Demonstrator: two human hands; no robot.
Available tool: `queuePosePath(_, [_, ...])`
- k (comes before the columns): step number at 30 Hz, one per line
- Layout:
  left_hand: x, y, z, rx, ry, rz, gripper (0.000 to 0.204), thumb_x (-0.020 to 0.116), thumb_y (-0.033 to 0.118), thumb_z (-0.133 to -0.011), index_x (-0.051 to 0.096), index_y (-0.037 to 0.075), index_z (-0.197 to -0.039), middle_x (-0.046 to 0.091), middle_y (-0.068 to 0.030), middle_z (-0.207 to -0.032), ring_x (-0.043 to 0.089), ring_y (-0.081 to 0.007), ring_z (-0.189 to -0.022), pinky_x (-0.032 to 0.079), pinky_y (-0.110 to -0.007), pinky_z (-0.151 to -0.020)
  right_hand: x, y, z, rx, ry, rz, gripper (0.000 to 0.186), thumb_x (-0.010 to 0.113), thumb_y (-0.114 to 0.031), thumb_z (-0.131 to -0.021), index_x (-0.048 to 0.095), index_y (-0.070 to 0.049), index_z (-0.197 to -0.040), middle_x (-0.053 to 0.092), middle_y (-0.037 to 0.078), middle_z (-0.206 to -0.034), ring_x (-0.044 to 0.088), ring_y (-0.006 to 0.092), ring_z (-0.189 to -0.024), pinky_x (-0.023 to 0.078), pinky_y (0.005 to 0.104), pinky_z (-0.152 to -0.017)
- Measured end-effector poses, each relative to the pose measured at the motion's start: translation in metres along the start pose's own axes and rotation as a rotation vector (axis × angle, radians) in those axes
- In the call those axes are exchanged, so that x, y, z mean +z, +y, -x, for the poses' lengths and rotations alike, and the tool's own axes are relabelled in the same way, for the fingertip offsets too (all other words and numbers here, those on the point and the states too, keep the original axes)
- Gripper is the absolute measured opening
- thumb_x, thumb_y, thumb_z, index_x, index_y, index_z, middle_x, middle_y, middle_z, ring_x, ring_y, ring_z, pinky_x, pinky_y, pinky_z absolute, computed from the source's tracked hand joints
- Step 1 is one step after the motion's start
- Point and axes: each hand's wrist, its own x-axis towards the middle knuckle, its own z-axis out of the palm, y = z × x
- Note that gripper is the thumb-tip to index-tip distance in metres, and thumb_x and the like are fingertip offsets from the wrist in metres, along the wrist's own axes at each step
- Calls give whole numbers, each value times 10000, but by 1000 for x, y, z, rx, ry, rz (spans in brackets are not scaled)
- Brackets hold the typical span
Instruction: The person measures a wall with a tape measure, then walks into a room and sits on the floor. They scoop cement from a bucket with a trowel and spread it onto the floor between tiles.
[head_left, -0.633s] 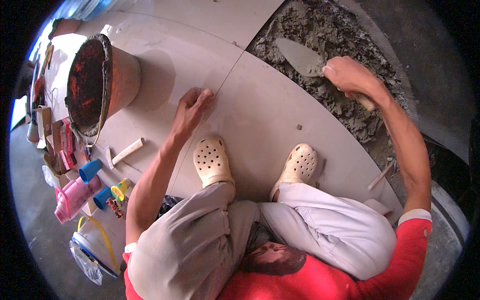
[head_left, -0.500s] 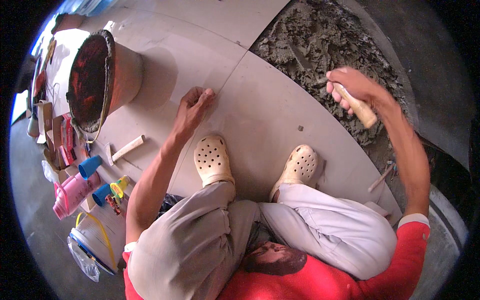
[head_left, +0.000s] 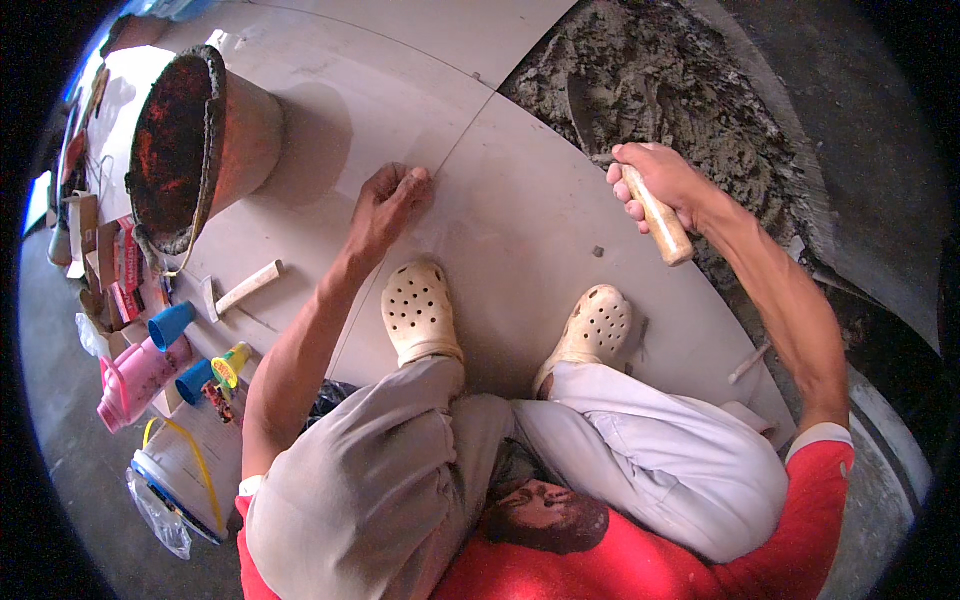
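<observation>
My right hand point(head_left: 662, 188) is wrapped round the wooden handle of a trowel point(head_left: 660, 222). The trowel's dark blade points away from me and lies over rough grey mortar point(head_left: 690, 100), close to the edge of the large light tiles point(head_left: 520, 190). On the left, my left hand point(head_left: 392, 200) is closed, thumb against curled fingers, low over the tiles beside a joint line. Whatever is inside those fingers, if anything, is hidden. A small dark lump of mortar point(head_left: 598, 251) sits on the tile between my hands.
A mortar-caked bucket point(head_left: 245, 140) stands at the far left. Near it lie a hammer point(head_left: 247, 290), blue cups point(head_left: 172, 325), a pink jug point(head_left: 140, 380), and a white tub point(head_left: 185, 465) with a yellow handle. My clogs point(head_left: 420, 312) rest on the tiles. A small stick-like tool point(head_left: 748, 364) lies at right.
My right hand has moved left with the trowel, from over the mortar toward the tile edge. My left hand stays closed in nearly the same place.
</observation>
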Motion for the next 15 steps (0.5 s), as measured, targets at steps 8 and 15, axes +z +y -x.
queuePosePath(8, [9,-3,-6,52,43,-92,487,601,516,-948,606,30,-970,569,-11,-835,485,-102,-783,416,-270,-700,14,-18,0,-53,33,290,319,417,-335,-945,504,-30,-908,521,39,-690,508,133,-459,479,347,-405])
queuePosePath(15, [11,-3,-12,51,60,-153,479,596,497,-955,608,18,-956,567,-2,-824,480,-98,-761,415,-272,-676,6,-31,-12,-145,36,634,325,410,-314,-939,515,-11,-884,519,46,-659,525,149,-466,476,354,-405])
